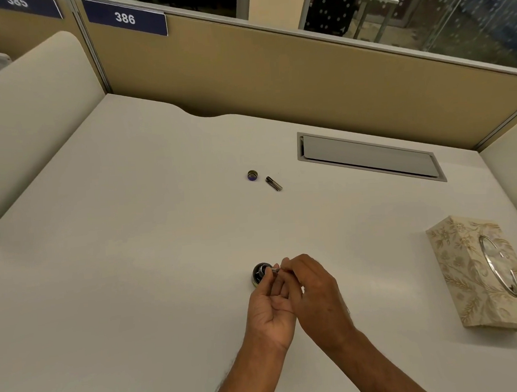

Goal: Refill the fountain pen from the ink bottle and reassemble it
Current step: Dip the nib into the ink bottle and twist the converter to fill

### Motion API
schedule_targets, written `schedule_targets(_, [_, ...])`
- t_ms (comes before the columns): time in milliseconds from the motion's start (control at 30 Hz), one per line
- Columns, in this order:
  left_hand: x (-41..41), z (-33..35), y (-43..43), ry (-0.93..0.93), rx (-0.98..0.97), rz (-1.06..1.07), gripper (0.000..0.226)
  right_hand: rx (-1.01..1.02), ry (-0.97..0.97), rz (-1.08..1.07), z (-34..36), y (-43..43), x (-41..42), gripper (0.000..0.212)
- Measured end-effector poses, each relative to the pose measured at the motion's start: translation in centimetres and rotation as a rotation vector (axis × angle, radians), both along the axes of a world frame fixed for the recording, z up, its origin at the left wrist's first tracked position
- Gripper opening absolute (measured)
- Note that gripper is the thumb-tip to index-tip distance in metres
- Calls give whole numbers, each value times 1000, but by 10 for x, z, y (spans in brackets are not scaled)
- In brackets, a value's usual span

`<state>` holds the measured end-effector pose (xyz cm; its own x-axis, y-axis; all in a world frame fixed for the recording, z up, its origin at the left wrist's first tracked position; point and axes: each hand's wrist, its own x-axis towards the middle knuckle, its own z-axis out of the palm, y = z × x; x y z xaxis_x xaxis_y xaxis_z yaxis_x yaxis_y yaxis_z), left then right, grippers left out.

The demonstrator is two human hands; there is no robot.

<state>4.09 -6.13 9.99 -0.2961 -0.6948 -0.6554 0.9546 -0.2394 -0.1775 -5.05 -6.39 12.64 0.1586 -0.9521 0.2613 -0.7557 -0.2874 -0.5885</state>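
Note:
The dark round ink bottle (259, 274) stands uncapped on the white desk (132, 234), just beyond my fingertips. Both hands meet right beside it. My left hand (270, 313) and my right hand (314, 292) pinch a thin silvery pen part (275, 270) between their fingertips, its end pointing at the bottle mouth. Most of that part is hidden by my fingers. Farther back in the middle of the desk lie the bottle's cap (252, 175), open side up, and a short dark pen piece (273, 183) on its side.
A patterned tissue box (480, 273) sits at the right edge of the desk. A grey cable hatch (370, 155) is set into the desk at the back right. Tan partition walls enclose the back and sides.

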Motion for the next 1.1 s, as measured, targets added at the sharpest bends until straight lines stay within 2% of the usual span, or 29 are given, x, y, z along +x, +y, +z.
schedule_targets(167, [0,1,1,8,0,2,27,6,-2,-10,-2,-2,-1,6])
schedule_targets(367, [0,-3,1,28,25,-14,22,-10,33,53,2,-1,0,16])
schedule_targets(667, [0,6,1,57,-12,2,23,-14,18,15,0,-4,1,4])
schedule_targets(867, [-2,4,0,63,4,14,20,-12,8,30,4,-2,1,11])
schedule_targets(1100, [-3,6,-1,50,21,25,23,4,-26,-17,-2,-4,0,9])
